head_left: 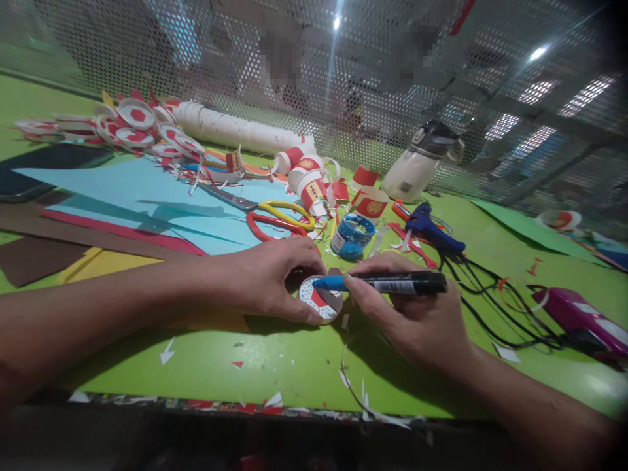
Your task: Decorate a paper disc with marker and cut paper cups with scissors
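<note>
My left hand (275,280) grips a small round paper cup base (320,313) by its edge, thumb in front and fingers behind. Its white face bears a red hexagon and blue dots. In my right hand (409,311) is a marker (392,283) with a black barrel and a blue front end. The marker lies almost level, its tip touching or just over the dotted face. Right behind the cup base stands an uncapped jar of blue paint (352,239). Scissors (279,219) with red and yellow handles lie beyond my left hand.
Blue paper sheets (132,196) lie at left beside a dark phone (44,170). Decorated cup bases (137,114) are heaped behind, near a long stack of white cups (240,127). Cut cups, a bottle (419,160), a blue glue gun (432,229) and black cables (500,314) occupy the right.
</note>
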Action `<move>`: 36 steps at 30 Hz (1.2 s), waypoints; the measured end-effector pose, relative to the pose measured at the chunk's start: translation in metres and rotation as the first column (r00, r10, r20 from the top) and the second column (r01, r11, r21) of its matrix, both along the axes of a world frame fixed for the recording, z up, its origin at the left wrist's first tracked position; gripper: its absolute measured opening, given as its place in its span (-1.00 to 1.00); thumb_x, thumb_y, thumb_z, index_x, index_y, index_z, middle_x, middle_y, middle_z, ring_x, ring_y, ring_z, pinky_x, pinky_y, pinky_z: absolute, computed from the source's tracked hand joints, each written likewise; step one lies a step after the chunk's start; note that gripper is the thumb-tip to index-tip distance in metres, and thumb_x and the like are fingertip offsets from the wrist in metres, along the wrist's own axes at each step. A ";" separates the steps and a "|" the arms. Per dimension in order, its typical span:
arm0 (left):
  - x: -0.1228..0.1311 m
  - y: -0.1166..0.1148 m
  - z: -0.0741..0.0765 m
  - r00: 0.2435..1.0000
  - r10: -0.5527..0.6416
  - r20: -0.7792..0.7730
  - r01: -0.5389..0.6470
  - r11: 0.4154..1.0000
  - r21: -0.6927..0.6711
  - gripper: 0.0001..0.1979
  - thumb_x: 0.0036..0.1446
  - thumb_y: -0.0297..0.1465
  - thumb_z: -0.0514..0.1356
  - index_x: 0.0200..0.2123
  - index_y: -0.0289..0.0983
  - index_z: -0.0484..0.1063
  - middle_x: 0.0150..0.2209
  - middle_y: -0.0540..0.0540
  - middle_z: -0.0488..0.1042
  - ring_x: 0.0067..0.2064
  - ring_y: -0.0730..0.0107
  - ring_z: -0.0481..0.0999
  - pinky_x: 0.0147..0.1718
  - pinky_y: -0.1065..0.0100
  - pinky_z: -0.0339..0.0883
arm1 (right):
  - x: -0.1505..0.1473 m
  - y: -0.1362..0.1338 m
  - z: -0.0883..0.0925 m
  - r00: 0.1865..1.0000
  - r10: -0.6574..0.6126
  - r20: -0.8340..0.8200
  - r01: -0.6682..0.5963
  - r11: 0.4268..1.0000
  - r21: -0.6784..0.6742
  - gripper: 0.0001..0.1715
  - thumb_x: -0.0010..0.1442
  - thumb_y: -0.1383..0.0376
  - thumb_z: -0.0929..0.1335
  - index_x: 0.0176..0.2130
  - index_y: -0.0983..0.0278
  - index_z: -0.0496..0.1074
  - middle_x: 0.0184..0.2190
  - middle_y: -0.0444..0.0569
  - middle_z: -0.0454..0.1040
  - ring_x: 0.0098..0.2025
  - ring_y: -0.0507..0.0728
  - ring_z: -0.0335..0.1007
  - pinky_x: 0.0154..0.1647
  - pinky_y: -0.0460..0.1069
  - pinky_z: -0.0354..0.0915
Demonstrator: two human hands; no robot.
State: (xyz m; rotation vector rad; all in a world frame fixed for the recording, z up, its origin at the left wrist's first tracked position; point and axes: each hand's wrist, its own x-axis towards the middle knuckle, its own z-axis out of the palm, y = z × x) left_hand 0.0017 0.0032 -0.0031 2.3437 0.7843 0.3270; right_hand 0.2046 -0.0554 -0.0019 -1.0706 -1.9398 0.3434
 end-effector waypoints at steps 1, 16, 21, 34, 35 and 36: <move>0.000 0.000 0.000 1.000 0.001 -0.003 -0.001 1.000 -0.001 -0.63 0.02 -0.16 0.28 -0.16 -0.26 0.45 -0.27 -0.01 0.35 -0.26 0.37 0.36 -0.37 0.40 0.22 | 0.000 0.000 0.000 1.000 0.001 -0.004 -0.001 1.000 0.000 -0.91 0.11 0.40 0.42 -0.40 0.24 0.44 -0.54 -0.17 0.52 -0.53 0.00 0.44 -0.49 -0.11 0.38; -0.002 0.000 -0.003 1.000 0.007 -0.006 -0.007 1.000 0.020 -0.60 0.01 -0.14 0.29 -0.14 -0.25 0.44 -0.23 -0.03 0.35 -0.22 0.36 0.37 -0.33 0.41 0.23 | 0.003 0.000 -0.002 0.999 -0.028 -0.043 0.029 0.999 0.024 -0.95 0.14 0.40 0.41 -0.35 0.25 0.45 -0.48 -0.15 0.52 -0.46 0.01 0.47 -0.43 -0.11 0.40; 0.000 -0.001 0.000 1.000 0.020 0.003 -0.020 1.000 0.024 -0.60 0.00 -0.15 0.30 -0.15 -0.27 0.45 -0.25 -0.03 0.35 -0.23 0.36 0.37 -0.33 0.41 0.23 | 0.005 0.001 -0.001 0.994 -0.071 -0.088 0.072 0.997 0.017 -0.95 0.14 0.37 0.41 -0.37 0.24 0.45 -0.51 -0.13 0.50 -0.50 0.05 0.46 -0.52 -0.06 0.37; -0.001 0.000 -0.001 0.999 0.024 -0.024 -0.024 1.000 0.013 -0.59 0.00 -0.13 0.28 -0.13 -0.25 0.44 -0.20 -0.05 0.39 -0.21 0.34 0.39 -0.31 0.40 0.25 | 0.003 0.001 -0.002 0.999 -0.051 -0.018 0.051 0.999 0.001 -0.91 0.12 0.41 0.40 -0.39 0.22 0.44 -0.51 -0.18 0.49 -0.50 0.00 0.41 -0.48 -0.11 0.38; -0.001 0.000 -0.001 0.999 0.022 -0.024 -0.022 1.000 0.015 -0.59 0.01 -0.13 0.28 -0.13 -0.25 0.44 -0.21 -0.05 0.39 -0.21 0.35 0.38 -0.32 0.41 0.24 | 0.003 0.001 -0.002 0.999 -0.046 -0.015 0.046 0.999 0.005 -0.91 0.12 0.41 0.40 -0.38 0.22 0.44 -0.51 -0.18 0.49 -0.50 0.00 0.42 -0.47 -0.11 0.38; -0.001 0.000 -0.001 0.999 0.022 -0.023 -0.022 1.000 0.017 -0.59 0.01 -0.13 0.28 -0.13 -0.25 0.44 -0.21 -0.04 0.38 -0.22 0.35 0.38 -0.32 0.41 0.24 | 0.004 0.001 -0.002 0.999 -0.041 -0.012 0.041 0.999 0.009 -0.90 0.12 0.42 0.40 -0.38 0.22 0.44 -0.50 -0.19 0.49 -0.49 0.00 0.42 -0.46 -0.12 0.39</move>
